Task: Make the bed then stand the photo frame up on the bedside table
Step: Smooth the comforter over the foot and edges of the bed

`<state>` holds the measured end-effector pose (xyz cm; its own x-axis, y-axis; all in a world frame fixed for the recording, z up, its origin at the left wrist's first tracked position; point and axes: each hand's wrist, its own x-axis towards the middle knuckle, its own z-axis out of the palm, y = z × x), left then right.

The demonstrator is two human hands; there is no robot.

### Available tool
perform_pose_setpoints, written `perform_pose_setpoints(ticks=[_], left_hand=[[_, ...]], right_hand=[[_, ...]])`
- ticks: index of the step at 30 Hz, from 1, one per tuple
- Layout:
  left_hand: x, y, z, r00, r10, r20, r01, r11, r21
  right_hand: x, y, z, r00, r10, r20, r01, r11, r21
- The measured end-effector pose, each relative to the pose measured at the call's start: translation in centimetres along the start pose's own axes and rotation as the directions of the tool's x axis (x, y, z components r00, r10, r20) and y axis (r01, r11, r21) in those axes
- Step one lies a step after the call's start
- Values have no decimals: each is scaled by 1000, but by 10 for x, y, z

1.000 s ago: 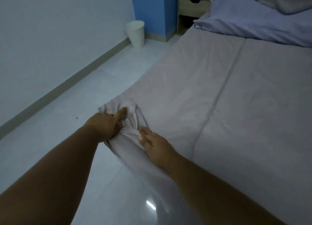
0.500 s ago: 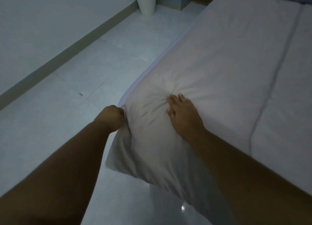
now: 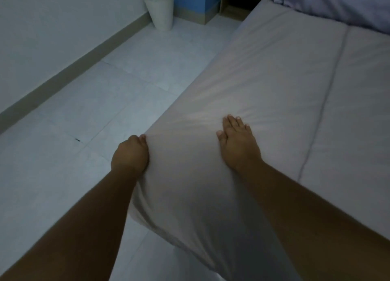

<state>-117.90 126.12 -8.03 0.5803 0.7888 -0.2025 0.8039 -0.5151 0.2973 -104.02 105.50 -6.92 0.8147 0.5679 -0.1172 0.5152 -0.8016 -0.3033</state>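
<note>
A pale grey bed sheet (image 3: 274, 86) covers the mattress, stretched taut over its near left corner. My left hand (image 3: 129, 154) is a fist clamped on the sheet at that corner's outer side. Flat on top of the sheet, my right hand (image 3: 237, 141) presses down with fingers spread, just inside the corner. Fine creases fan out between the two hands. A rumpled lilac blanket (image 3: 337, 4) lies at the far end of the bed. Only the lower part of the wooden bedside table (image 3: 234, 8) shows at the top edge. The photo frame is out of sight.
A white waste bin (image 3: 161, 8) stands on the tiled floor by the blue wall section (image 3: 196, 0). A light wall with a grey skirting board runs along the left. Pale floor tiles (image 3: 95, 103) lie between wall and bed.
The bunched sheet corner has been pulled down over the mattress corner and is now smooth. My right hand slid further onto the bed. The view lifted, showing bin and blanket again.
</note>
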Motion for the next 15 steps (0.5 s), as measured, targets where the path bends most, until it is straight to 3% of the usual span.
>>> perform_pose_setpoints(ticks=[6, 10, 15], left_hand=[[30, 25, -16, 957, -45, 287, 60, 997, -43], [59, 90, -25, 953, 15, 302, 32, 988, -149], [116, 163, -4, 941, 155, 301, -116, 983, -145]], right_hand=[[30, 20, -7, 1000, 13, 8, -13, 1000, 7], [67, 30, -13, 1000, 22, -4, -22, 1000, 9], [132, 54, -25, 997, 68, -40, -68, 998, 16]])
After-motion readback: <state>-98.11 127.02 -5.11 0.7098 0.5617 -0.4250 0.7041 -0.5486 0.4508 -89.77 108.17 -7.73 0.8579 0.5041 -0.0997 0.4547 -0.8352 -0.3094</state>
